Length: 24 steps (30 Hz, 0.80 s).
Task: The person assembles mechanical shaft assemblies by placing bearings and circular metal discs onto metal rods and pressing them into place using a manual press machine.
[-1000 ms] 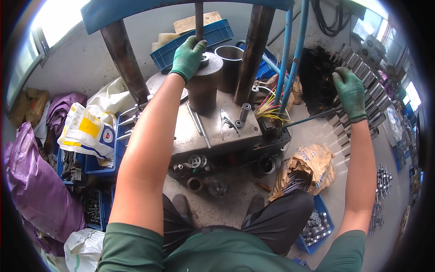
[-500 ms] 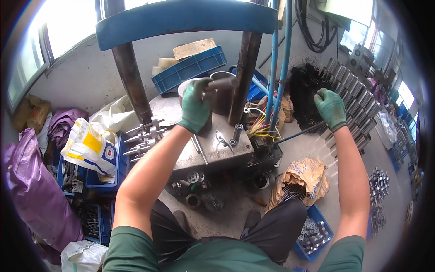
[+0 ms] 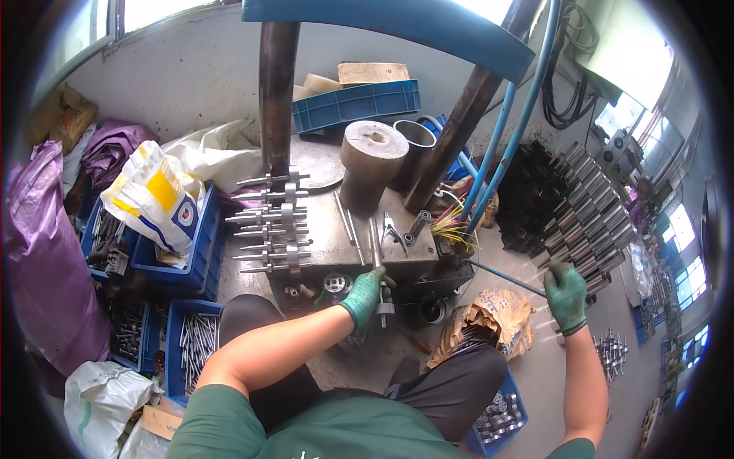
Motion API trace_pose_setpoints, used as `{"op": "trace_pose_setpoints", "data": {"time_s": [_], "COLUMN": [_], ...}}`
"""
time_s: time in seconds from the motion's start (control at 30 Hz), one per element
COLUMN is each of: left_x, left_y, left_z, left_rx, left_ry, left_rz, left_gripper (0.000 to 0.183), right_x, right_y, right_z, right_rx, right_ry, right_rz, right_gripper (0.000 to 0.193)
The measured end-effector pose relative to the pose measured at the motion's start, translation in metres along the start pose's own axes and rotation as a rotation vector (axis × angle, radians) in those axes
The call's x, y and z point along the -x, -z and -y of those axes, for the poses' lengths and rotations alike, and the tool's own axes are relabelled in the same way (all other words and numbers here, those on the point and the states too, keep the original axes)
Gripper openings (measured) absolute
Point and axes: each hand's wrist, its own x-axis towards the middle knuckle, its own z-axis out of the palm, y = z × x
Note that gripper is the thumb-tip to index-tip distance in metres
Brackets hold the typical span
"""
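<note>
My left hand (image 3: 368, 297), in a green glove, is closed round a steel shaft (image 3: 375, 246) at the front edge of the metal press bed (image 3: 321, 256). A round metal piece (image 3: 384, 309) sits on the shaft's near end, below my fingers. My right hand (image 3: 566, 297), also gloved, is wrapped round the end of a long lever (image 3: 505, 279) that slants down from the press. Snap-ring pliers (image 3: 394, 233), thin rods (image 3: 351, 228) and a small cylinder (image 3: 418, 222) lie on the bed. Several shafts with round pieces (image 3: 288, 218) line its left side.
Behind my left hand rises a stout round block (image 3: 375, 145). Press columns (image 3: 277, 99) flank the bed. Blue crates (image 3: 200, 336) of metal rods stand at left; a torn paper sack (image 3: 497, 314) and a parts crate (image 3: 501, 421) are at right. Steel cylinders (image 3: 592, 214) are stacked further right.
My left hand has come down from beside the stout block to the bed's front edge. My right hand has moved lower, the lever's end dropping with it. The view has shifted.
</note>
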Motion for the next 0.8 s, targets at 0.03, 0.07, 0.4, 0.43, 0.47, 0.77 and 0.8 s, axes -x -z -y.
{"op": "trace_pose_setpoints", "data": {"time_s": [0.03,0.07,0.4,0.43,0.47,0.77,0.8], "left_x": [-0.017,-0.023,-0.033,-0.025,-0.008,0.114,0.12], "left_y": [0.006,0.008,0.018,0.017,0.012,0.049,0.051], "left_z": [0.008,0.009,0.019,0.023,0.022,-0.052,-0.058], "left_rx": [0.038,0.05,0.096,0.106,0.032,-1.334,-1.124], "left_ry": [0.02,0.016,0.105,0.132,0.137,-1.254,-1.225], "left_rz": [-0.004,-0.007,-0.085,-0.083,-0.047,0.106,0.081], "left_gripper": [0.047,0.047,0.059,0.055,0.053,0.021,0.02], "right_x": [0.009,0.018,0.009,0.007,0.01,0.038,0.036], "right_y": [0.001,0.001,-0.075,-0.1,-0.128,-0.226,-0.23], "right_z": [0.003,0.008,0.137,0.136,0.13,0.109,0.106], "right_rx": [0.001,0.026,-0.232,-0.272,-0.338,-0.549,-0.565], "right_ry": [0.041,0.086,0.361,0.347,0.284,0.168,0.259], "right_rz": [0.015,0.044,0.12,0.143,0.154,0.883,0.889], "right_gripper": [0.013,0.014,0.022,0.022,0.021,0.031,0.032]}}
